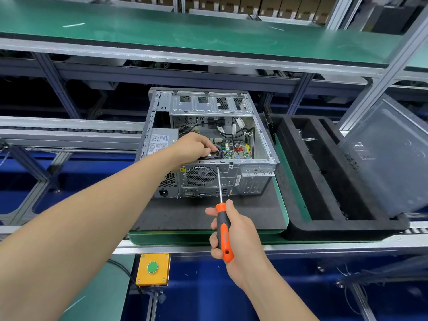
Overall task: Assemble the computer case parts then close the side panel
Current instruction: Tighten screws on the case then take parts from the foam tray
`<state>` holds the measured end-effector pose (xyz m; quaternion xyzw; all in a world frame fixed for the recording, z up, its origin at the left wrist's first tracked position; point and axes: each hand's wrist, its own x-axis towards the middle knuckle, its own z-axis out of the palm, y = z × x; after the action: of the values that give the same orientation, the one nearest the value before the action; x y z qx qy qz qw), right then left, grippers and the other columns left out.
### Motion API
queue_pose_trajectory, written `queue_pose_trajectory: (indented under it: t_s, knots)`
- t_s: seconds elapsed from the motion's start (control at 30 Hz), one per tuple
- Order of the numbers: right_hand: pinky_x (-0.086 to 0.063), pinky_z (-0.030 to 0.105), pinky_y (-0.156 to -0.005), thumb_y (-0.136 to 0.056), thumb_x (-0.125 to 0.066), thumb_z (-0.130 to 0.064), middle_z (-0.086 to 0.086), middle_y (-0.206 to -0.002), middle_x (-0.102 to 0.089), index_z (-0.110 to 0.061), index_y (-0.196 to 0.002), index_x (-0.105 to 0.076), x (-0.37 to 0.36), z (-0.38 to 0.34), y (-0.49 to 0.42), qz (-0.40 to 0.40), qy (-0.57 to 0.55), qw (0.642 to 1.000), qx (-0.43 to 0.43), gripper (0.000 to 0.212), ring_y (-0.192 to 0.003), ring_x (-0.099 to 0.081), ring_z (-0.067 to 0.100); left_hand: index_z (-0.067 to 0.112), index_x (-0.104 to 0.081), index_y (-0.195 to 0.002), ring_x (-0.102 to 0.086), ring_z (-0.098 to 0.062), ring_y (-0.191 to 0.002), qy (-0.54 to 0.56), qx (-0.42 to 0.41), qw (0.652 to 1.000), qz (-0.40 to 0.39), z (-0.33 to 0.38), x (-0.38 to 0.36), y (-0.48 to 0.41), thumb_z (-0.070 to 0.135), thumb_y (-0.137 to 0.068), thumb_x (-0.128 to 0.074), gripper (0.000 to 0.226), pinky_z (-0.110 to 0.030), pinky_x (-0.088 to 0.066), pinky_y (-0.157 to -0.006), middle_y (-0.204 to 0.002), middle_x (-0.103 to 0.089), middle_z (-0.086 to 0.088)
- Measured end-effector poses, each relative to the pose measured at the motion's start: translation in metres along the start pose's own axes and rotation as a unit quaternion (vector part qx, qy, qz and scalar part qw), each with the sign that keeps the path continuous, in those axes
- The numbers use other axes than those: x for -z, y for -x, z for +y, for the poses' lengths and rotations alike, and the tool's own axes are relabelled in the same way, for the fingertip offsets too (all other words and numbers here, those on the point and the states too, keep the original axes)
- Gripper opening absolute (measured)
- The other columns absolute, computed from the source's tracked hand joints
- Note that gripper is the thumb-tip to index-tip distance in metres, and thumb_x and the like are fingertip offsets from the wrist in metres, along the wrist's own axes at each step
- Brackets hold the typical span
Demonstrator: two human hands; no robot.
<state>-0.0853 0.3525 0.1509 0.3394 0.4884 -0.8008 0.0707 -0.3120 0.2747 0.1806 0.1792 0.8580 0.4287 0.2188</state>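
Open computer case [209,105], centre, on a dark mat [203,216]: circuit board [236,152] and cables [222,132] inside. Left hand [192,147] grips a black part [216,154] within it. Right hand [235,232] holds a screwdriver [220,208], tip at the case's rear edge. At 3 o'clock: foam tray [298,172], side panel [389,158] leaning on its right.

Left hand [193,147] apparently grips; right hand [235,231] grips.

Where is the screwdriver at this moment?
Head view, right of centre: the right hand grips the screwdriver, whose tip reaches the top rear edge of the computer case, beside the fan grille; the left hand holds a black part inside.
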Motion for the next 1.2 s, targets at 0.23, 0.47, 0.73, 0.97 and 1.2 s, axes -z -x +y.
queue_pose_trajectory:
  t_s: [0.23,0.47,0.73,0.97,1.2]
  knots:
    - [-0.033,0.023,-0.039,-0.106,-0.056,-0.043,0.004,-0.072,-0.058,-0.009,-0.103,-0.079,0.002,0.002,-0.002,-0.013,-0.007,1.000,0.002,0.041,-0.048,-0.050,0.017,0.023,-0.078,-0.092,-0.063,-0.015,-0.095,-0.005,-0.010,1.000,0.010,0.006,0.003,-0.004,0.004,-0.098,-0.053,0.032,-0.026,-0.049,-0.076,-0.103,-0.069,0.008]
    - [-0.034,0.024,-0.039,-0.105,-0.057,-0.042,0.004,-0.073,-0.058,-0.014,-0.095,-0.081,0.005,0.006,-0.006,-0.009,0.006,1.000,0.021,0.039,-0.048,-0.049,0.018,0.025,-0.079,-0.092,-0.064,-0.014,-0.095,-0.024,-0.018,0.999,-0.015,0.001,0.004,-0.008,0.006,-0.098,-0.054,0.032,-0.028,-0.047,-0.077,-0.112,-0.069,0.007]
    - [-0.034,0.024,-0.040,-0.106,-0.057,-0.040,0.004,-0.074,-0.059,-0.015,-0.093,-0.081,0.003,0.008,-0.008,-0.005,0.014,0.999,0.028,0.037,-0.049,-0.049,0.019,0.022,-0.080,-0.090,-0.057,-0.016,-0.079,-0.028,-0.023,0.999,-0.026,0.000,0.003,-0.006,0.005,-0.097,-0.056,0.031,-0.030,-0.046,-0.074,-0.074,-0.070,0.027]
    - [-0.035,0.024,-0.039,-0.106,-0.057,-0.039,0.005,-0.073,-0.059,-0.014,-0.093,-0.081,0.003,0.009,-0.008,-0.001,0.016,0.999,0.031,0.037,-0.048,-0.050,0.019,0.025,-0.080,-0.089,-0.051,-0.021,-0.075,-0.017,-0.026,0.999,-0.037,-0.003,0.005,-0.006,0.006,-0.097,-0.058,0.030,-0.032,-0.042,-0.069,-0.090,-0.075,0.001]
    - [-0.035,0.024,-0.039,-0.106,-0.057,-0.039,0.005,-0.074,-0.059,-0.013,-0.095,-0.080,0.003,0.008,-0.009,0.002,0.013,1.000,0.029,0.036,-0.048,-0.050,0.020,0.021,-0.081,-0.093,-0.049,-0.023,-0.074,-0.004,-0.029,0.998,-0.060,-0.007,0.006,-0.005,0.005,-0.097,-0.059,0.027,-0.031,-0.042,-0.068,-0.107,-0.072,-0.026]
